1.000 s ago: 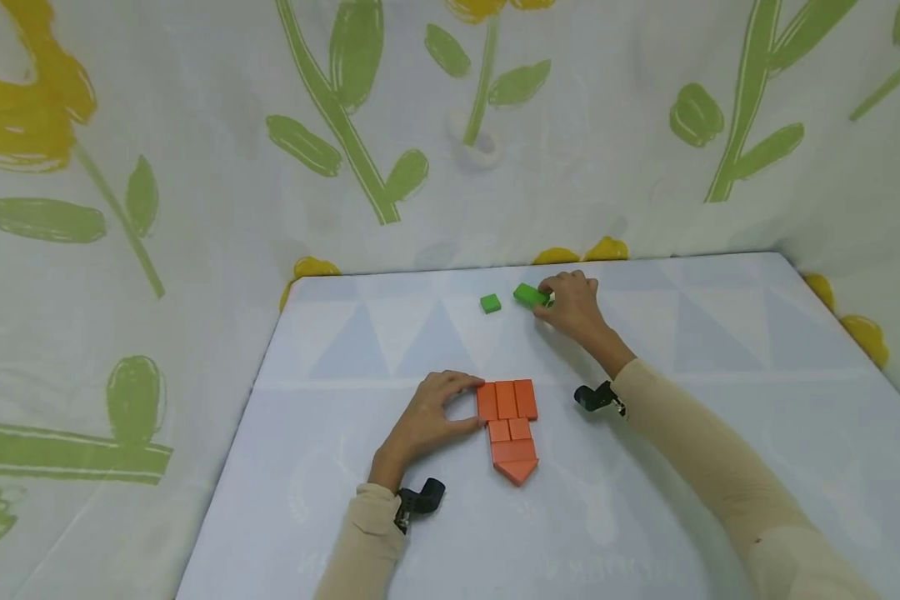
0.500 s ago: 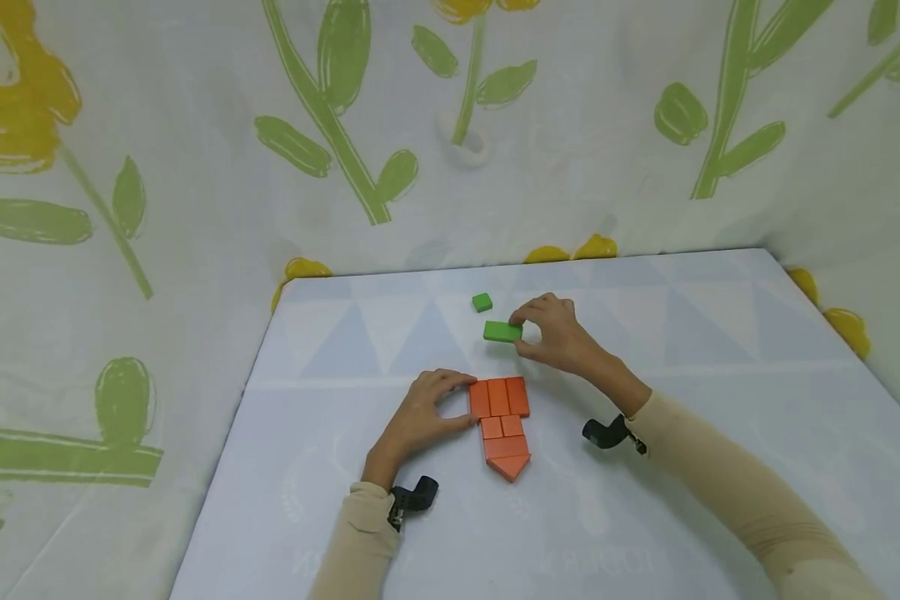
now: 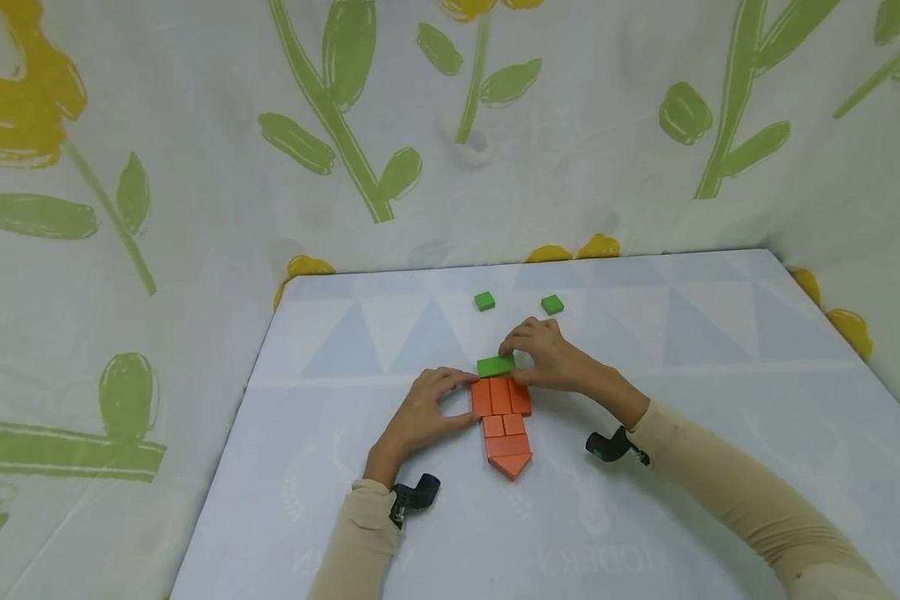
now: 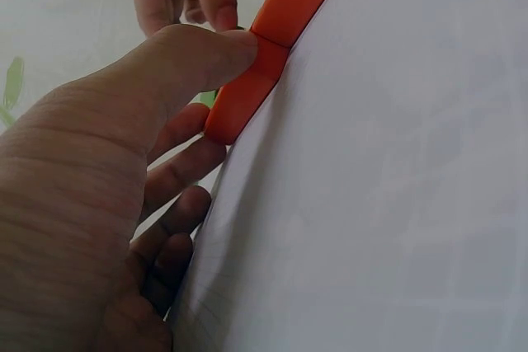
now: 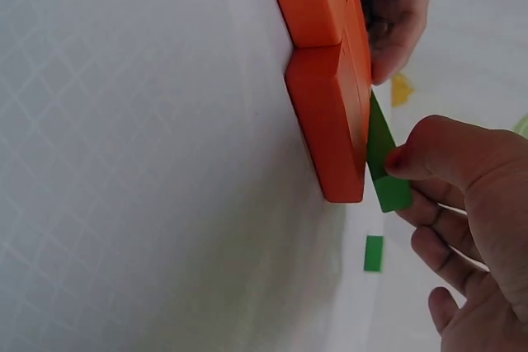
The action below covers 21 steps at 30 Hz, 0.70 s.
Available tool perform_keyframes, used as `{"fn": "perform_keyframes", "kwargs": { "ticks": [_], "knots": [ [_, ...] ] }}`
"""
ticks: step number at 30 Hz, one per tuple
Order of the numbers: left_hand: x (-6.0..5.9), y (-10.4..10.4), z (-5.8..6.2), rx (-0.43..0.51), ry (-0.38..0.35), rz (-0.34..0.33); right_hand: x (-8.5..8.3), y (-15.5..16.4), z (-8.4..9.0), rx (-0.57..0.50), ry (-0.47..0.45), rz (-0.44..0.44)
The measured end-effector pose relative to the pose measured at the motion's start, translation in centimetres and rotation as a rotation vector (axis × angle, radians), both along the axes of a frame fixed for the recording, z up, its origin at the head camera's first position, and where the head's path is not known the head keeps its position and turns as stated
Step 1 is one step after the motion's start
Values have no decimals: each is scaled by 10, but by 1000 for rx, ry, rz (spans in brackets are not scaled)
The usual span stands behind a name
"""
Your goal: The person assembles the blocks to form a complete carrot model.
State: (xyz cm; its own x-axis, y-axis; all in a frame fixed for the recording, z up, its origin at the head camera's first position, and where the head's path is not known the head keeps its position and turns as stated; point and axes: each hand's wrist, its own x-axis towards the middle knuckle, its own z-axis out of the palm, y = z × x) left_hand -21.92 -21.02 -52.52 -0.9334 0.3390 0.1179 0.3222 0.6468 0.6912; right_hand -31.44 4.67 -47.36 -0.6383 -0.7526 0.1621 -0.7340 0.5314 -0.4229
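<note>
In the head view, several orange blocks (image 3: 506, 446) form a flat figure on the table, with a row of upright rectangles at the back, smaller pieces below and a triangular tip in front. My left hand (image 3: 416, 417) holds the leftmost orange rectangular block (image 3: 482, 398) by its two ends, index finger behind and thumb in front. With thumb and fingers my right hand (image 3: 551, 360) pinches a green rectangular block (image 3: 495, 365) at its right end. This block lies lengthwise along the row's back edge; the right wrist view shows the green block (image 5: 384, 154) close behind the orange ones.
Two small green blocks, one on the left (image 3: 484, 301) and one on the right (image 3: 552, 304), lie farther back on the pale patterned table (image 3: 345, 417). A cloth with a flower print (image 3: 570, 183) stands behind the table and at its sides.
My right hand has brought the green rectangular block from the back of the table to the orange row, turning it on the way. The right small green block has come into sight. My left hand stays put.
</note>
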Motion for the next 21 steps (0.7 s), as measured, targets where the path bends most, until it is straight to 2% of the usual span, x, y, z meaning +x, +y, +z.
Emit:
{"fn": "perform_keyframes", "kwargs": {
  "ticks": [14,21],
  "knots": [
    [0,-2,0,-32,-8,-1,0,3,-5,48,-44,22],
    [-1,0,-1,-17,-9,-4,-6,8,-9,26,-88,-16]
  ]
}}
